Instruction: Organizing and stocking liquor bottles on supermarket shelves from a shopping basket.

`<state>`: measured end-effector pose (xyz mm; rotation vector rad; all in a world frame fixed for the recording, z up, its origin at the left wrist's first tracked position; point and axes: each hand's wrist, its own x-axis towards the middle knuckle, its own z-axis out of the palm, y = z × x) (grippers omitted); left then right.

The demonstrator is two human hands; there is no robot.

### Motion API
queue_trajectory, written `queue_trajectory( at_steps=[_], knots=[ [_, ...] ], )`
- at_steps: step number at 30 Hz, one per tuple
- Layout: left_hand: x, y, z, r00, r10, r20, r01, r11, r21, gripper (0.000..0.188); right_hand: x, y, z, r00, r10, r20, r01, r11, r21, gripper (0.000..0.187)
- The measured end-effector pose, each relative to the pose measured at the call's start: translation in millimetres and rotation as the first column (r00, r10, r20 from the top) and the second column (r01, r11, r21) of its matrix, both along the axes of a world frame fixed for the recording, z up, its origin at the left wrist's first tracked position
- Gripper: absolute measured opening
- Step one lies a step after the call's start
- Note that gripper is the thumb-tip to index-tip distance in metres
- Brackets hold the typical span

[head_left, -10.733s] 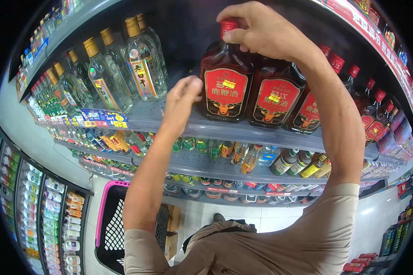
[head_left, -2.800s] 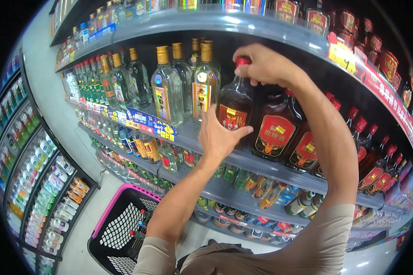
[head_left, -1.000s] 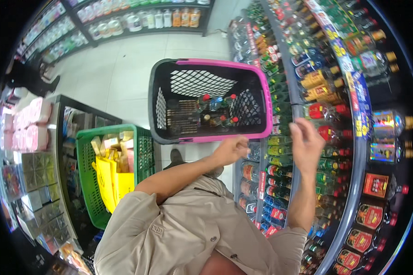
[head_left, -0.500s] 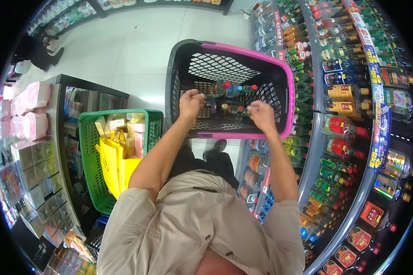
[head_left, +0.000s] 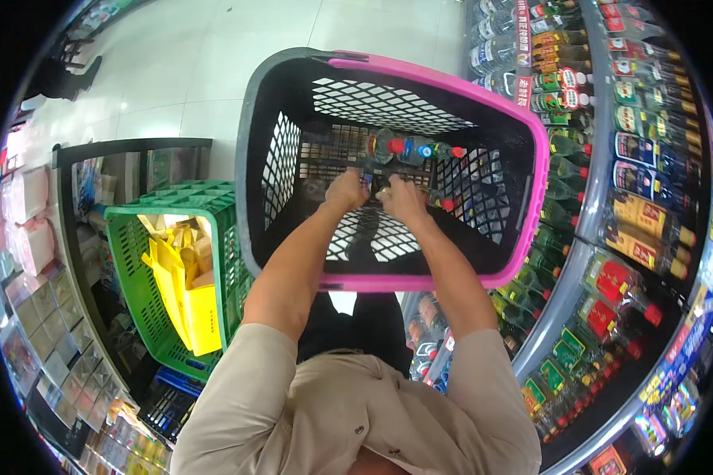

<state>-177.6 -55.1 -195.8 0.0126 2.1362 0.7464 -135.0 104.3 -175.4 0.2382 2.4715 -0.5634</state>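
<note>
Both of my hands are down inside a black shopping basket (head_left: pixel 451 269) with a pink rim on its right side. My left hand (head_left: pixel 347 190) is closed, its fingertips by a small blue-and-red patch that I cannot make out. My right hand (head_left: pixel 405 200) curls its fingers at the pale cap of a lying bottle, whose body is mostly hidden. Another bottle's red cap (head_left: pixel 448 204) shows just right of that hand. Farther back in the basket lie a clear bottle with a red cap (head_left: pixel 395 146) and a blue-labelled bottle (head_left: pixel 413 150), also red-capped.
At left stands a green basket (head_left: pixel 166 356) holding a yellow bag (head_left: pixel 194 305) and boxes. Shelves of bottles (head_left: pixel 638 162) curve along the right, close to the pink rim. Boxed goods (head_left: pixel 59 317) line the far left. Someone's dark shoe (head_left: pixel 87 77) shows on the pale tiled floor (head_left: pixel 174 71).
My hands have come together and gone deeper into the basket, the right one moving left over the bottles. The basket looks larger and nearer, and the view has shifted.
</note>
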Motion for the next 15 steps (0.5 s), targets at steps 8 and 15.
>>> queue_trajectory(
  at_steps=[8, 15],
  knots=[
    [7, 7, -54, 0.982, -0.064, 0.176, 0.082, 0.992, -0.098, 0.048, 4, -5, -50, 0.994, 0.096, 0.052, -0.099, 0.993, 0.064, 0.041],
    [17, 7, -99, 0.969, -0.202, 0.145, 0.202, 0.979, 0.020, 0.050, -8, -3, -33, 0.983, 0.171, 0.071, -0.170, 0.985, -0.014, 0.027]
  ],
)
